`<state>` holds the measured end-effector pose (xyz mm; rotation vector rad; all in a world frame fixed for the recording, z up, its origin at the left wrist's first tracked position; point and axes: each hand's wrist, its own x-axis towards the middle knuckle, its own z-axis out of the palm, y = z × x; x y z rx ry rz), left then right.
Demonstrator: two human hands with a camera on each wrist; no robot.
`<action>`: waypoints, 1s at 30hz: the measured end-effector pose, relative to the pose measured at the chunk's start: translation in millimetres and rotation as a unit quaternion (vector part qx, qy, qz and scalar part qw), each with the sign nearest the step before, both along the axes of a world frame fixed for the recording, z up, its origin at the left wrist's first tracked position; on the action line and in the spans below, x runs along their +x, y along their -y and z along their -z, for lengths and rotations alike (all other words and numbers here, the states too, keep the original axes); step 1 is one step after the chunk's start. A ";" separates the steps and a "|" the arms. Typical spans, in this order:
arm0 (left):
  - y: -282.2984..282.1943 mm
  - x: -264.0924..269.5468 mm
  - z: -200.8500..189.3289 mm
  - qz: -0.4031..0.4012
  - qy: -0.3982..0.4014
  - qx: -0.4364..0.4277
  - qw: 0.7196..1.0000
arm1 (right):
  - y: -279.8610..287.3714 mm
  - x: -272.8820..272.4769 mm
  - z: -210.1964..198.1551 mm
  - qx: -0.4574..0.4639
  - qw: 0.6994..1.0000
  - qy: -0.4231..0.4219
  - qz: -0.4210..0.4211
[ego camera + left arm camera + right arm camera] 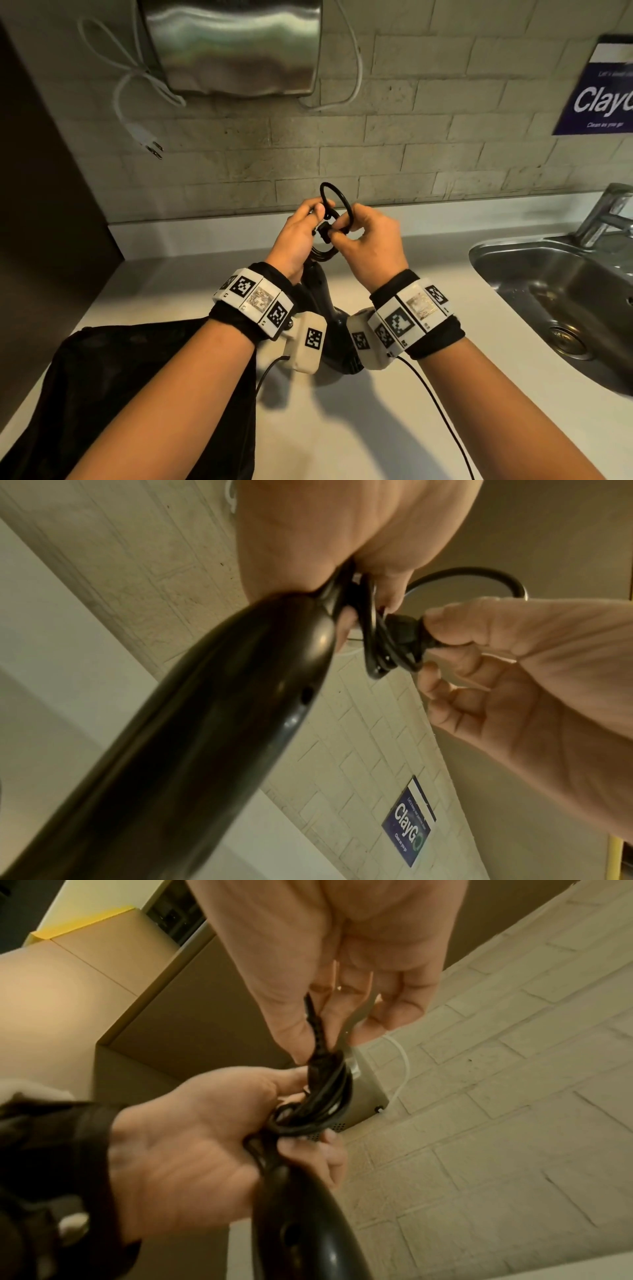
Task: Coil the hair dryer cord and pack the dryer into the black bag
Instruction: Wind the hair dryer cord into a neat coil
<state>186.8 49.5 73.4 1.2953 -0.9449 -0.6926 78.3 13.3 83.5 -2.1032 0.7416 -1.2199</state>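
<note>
Here the black cord (331, 202) is being gathered in loops at the handle end of the hair dryer (317, 284), raised above the middle of the desk (445, 342). The left hand (297, 236) is curling round the handle top and the loops; the right hand (371, 240) is pinching the plug (402, 633) against them. The black bag (137, 359) is lying at the desk's near left edge. A blue wall sign (409, 834) is reading "ClayGo".

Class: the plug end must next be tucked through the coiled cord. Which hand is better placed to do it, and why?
The right hand: it already pinches the plug beside the coiled cord, while the left hand holds the coil and the dryer.
</note>
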 end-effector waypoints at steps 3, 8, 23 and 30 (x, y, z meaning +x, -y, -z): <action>-2.1 -1.4 -2.0 0.000 0.007 0.015 1.000 | -0.8 7.8 5.7 -0.005 1.000 -0.023 0.011; -5.0 -2.3 -4.7 0.035 0.026 0.021 0.999 | 8.5 15.3 9.2 0.046 0.998 -0.019 0.029; -2.2 8.3 1.2 0.043 -0.096 -0.026 0.994 | 20.1 -4.5 29.6 0.041 0.972 -0.185 -0.136; -3.3 9.0 -0.5 0.059 -0.111 -0.015 0.992 | 56.7 -31.9 67.2 0.065 0.954 -0.291 -0.032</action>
